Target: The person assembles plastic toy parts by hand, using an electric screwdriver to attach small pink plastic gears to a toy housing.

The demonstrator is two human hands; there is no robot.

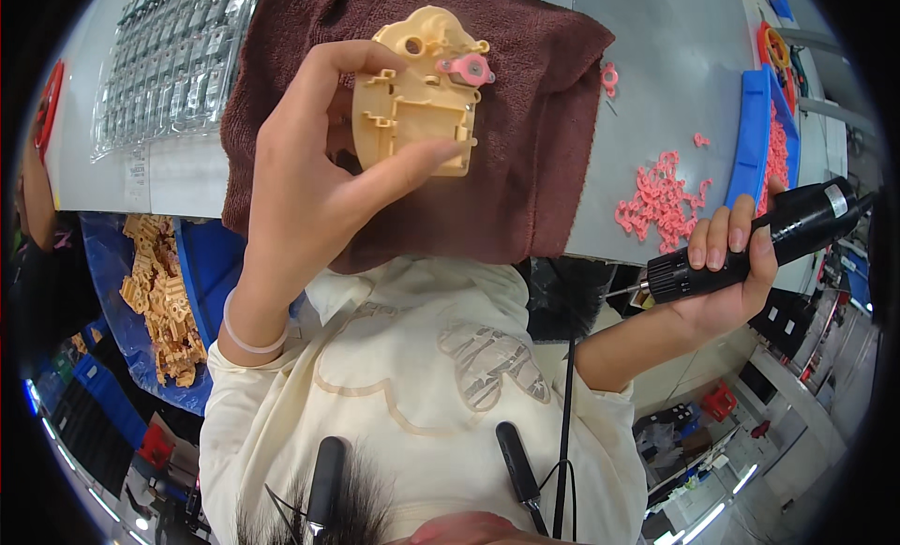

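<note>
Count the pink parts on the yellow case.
1: the pink part sits near the upper right of the yellow case, in the left hand. Any on its far side are hidden.

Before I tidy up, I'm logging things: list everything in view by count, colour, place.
table: one, grey, top
towel: one, brown, on the table
housing: one, pale yellow, over the towel
pink bracket: one, pink, on the housing
loose pink parts: many, pink, table's right
bin: one, blue, table's far right
clear pack: one, transparent, table's left
yellow parts: many, yellow, lower left
screwdriver: one, black, right
background items: too small to count
bracelet: one, white, left wrist
shirt: one, cream, lower centre
left hand: one, bare, holding the housing
right hand: one, bare, gripping the screwdriver
</note>
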